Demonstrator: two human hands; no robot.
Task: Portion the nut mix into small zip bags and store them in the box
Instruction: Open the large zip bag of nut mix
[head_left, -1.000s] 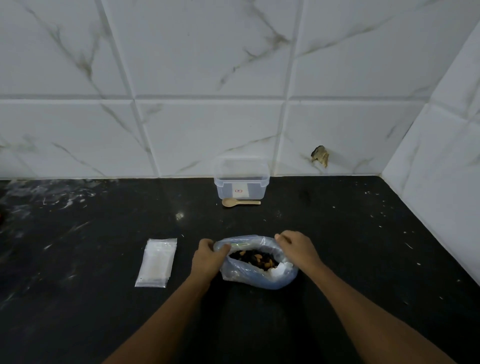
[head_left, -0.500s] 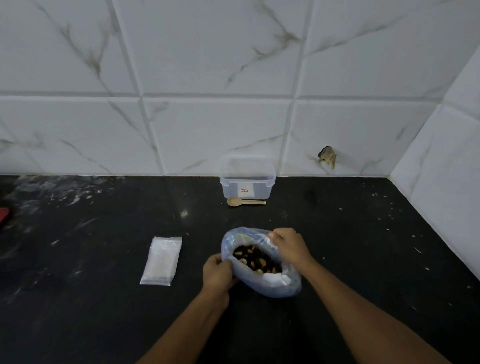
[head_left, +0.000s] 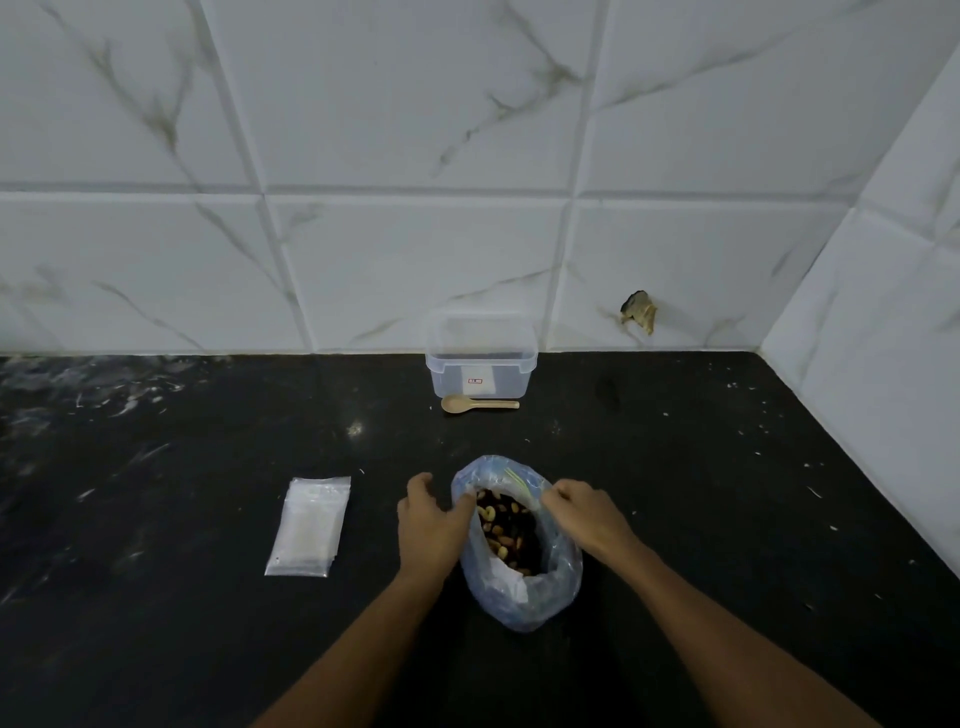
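Since half a second ago, the left hand has climbed from the near left side of the nut bag to its left rim, and the bag mouth has stretched into a longer oval running away from the person. The right hand stays on the right rim.

Both hands pinch the bag's rolled-down rim, one on each side, pulling the mouth apart. Between them the nut mix shows, pale cashews among darker pieces. The bag stands on the black worktop, directly in front of the person.

A flat stack of small zip bags lies to the left, well apart from the nut bag, its long axis pointing roughly away from the person. The left hand is the nearer one to it. Straight beyond the nut bag, against the tiled wall, stands the clear box, open, with no lid in sight. Just in front of the box lies a wooden spoon, crosswise, bowl to the left and handle to the right.

Judging by this, no portion is yet bagged; the next reach probably goes forward to the spoon or left to the zip bags.
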